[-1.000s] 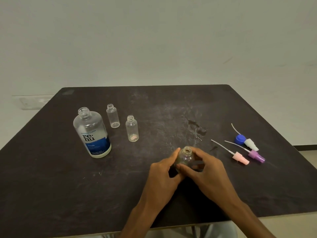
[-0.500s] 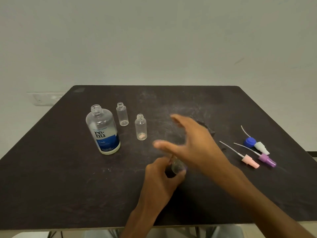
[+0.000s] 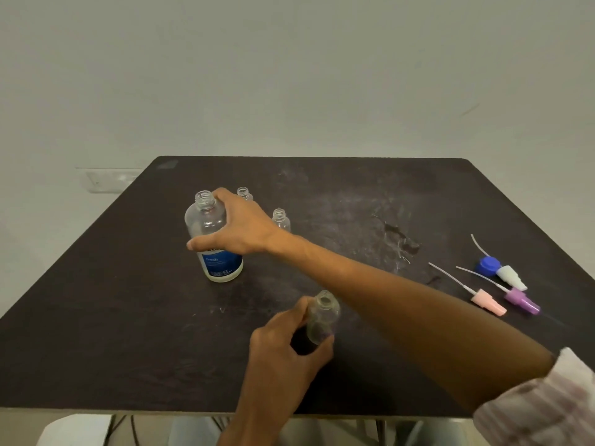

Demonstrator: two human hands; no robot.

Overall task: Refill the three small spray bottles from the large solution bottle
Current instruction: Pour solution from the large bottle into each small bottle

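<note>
The large clear solution bottle (image 3: 213, 249) with a blue label stands uncapped at the table's left middle. My right hand (image 3: 240, 228) reaches across and wraps around its upper body. My left hand (image 3: 283, 346) holds a small clear spray bottle (image 3: 322, 318), uncapped and upright, near the table's front. Two more small uncapped bottles stand behind my right hand: one (image 3: 243, 193) mostly hidden, the other (image 3: 280, 218) just right of my wrist.
On the dark table (image 3: 96, 317), three spray heads with dip tubes lie at the right: pink (image 3: 486, 302), purple (image 3: 523, 302) and white (image 3: 512, 276), beside a blue cap (image 3: 487, 265). A wet patch (image 3: 399, 238) marks the middle right. A wall socket (image 3: 108, 180) sits at left.
My right hand has let go of the small bottle and swung left across the table onto the large solution bottle. My left hand keeps hold of the small bottle.
</note>
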